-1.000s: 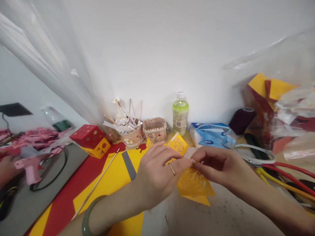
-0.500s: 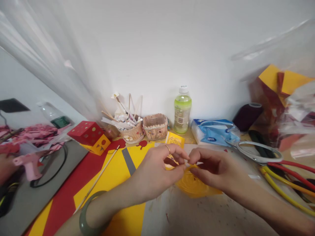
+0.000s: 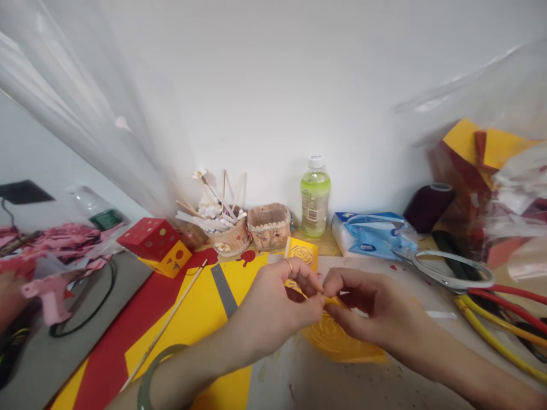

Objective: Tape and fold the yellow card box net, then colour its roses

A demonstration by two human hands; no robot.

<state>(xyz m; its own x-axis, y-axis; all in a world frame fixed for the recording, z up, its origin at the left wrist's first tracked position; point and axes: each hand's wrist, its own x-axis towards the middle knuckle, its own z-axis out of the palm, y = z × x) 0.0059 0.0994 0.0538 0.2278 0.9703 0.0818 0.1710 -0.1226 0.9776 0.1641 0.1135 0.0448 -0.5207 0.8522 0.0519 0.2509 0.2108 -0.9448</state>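
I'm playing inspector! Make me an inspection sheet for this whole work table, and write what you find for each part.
Surface: grey board has dark specks; yellow sheet and red sheet lie toward the left.
Job's things: yellow cut paper has curved slits; small patterned square sits farther back.
Clutter: wooden stick, dotted box, green drink bottle, tissue pack, grey-ringed scissors.
Hands: right hand pinches the yellow cut paper; left hand is close beside, its grip partly hidden.
Cables: black cable loops beside the pink glue gun.
Surroundings: white wall behind; another person's hand at far left.
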